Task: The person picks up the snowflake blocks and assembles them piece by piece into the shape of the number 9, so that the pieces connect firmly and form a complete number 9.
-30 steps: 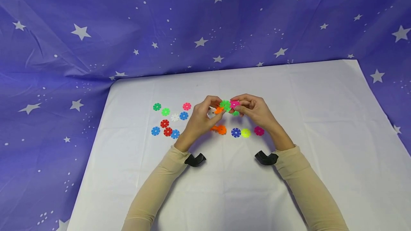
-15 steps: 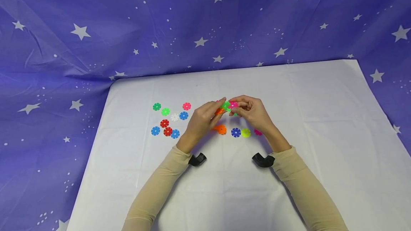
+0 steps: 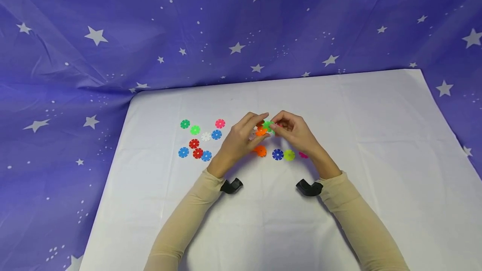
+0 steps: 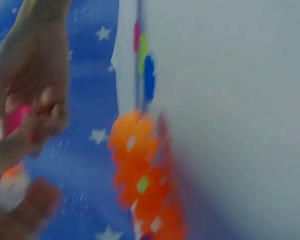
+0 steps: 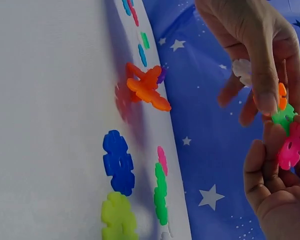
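Notched plastic discs hang linked in a small chain between both hands, above the white table. In the right wrist view the chain shows a white disc (image 5: 242,70), an orange disc (image 5: 282,92), a green disc (image 5: 284,116) and a pink disc (image 5: 292,145). My right hand (image 3: 295,132) pinches the pink end between thumb and fingers. My left hand (image 3: 239,135) is around the orange and white end, fingers fairly straight and thumb spread apart from them. Just below the hands, an orange linked piece (image 3: 260,151) stands on the table, partly hidden by the left hand.
Several loose discs lie left of the hands, among them a white disc (image 3: 206,136), a red disc (image 3: 193,144) and a blue disc (image 3: 183,152). Right of the orange piece are a dark blue disc (image 3: 278,154) and a yellow disc (image 3: 289,155). A starry purple cloth (image 3: 211,24) hangs behind.
The left hand's fingers have straightened from their grip on the chain. The chain has turned in the right hand, so its pink disc is now mostly hidden from above.
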`<state>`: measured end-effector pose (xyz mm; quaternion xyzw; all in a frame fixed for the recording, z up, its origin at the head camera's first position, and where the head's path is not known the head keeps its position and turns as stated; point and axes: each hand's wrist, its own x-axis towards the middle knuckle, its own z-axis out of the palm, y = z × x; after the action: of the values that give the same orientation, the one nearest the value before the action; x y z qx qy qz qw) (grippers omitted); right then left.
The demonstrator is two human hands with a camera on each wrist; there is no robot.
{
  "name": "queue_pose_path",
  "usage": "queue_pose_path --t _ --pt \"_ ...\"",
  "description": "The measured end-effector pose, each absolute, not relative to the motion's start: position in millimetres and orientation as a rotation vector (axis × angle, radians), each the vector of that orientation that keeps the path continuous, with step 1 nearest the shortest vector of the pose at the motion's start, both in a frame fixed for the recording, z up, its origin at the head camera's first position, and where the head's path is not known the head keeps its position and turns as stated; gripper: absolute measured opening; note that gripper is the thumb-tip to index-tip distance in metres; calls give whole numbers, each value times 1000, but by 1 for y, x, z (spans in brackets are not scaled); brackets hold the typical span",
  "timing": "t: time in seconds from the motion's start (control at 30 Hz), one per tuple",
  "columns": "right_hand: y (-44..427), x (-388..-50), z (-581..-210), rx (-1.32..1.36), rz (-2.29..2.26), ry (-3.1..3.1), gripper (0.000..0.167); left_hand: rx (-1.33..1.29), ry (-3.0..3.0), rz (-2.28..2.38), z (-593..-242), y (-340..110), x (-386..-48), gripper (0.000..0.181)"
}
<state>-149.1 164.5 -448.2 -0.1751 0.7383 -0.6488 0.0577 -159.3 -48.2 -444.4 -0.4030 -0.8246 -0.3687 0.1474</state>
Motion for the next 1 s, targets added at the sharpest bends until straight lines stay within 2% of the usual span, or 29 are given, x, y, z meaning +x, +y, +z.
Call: queue_pose_path --t 0.17,0.3,0.57,0.87,1.0 --pt "172 -153 -449 -453 -2047 2187 15 -858 -2863 -987 -438 -74 -168 67" --pt "180 -156 -449 -448 -2148 2103 14 -657 -3309 -801 -440 -87 -170 58" --pt "181 -156 -446 -459 -2208 2037 17 -736 -3325 -1080 -448 -82 -174 25" --pt "178 -154 -444 -444 -2172 2063 18 -878 -2993 -1784 -447 -77 -175 12" --pt "179 -154 -444 -428 -2187 2054 15 -878 -2910 -1936 -443 -78 -174 9"
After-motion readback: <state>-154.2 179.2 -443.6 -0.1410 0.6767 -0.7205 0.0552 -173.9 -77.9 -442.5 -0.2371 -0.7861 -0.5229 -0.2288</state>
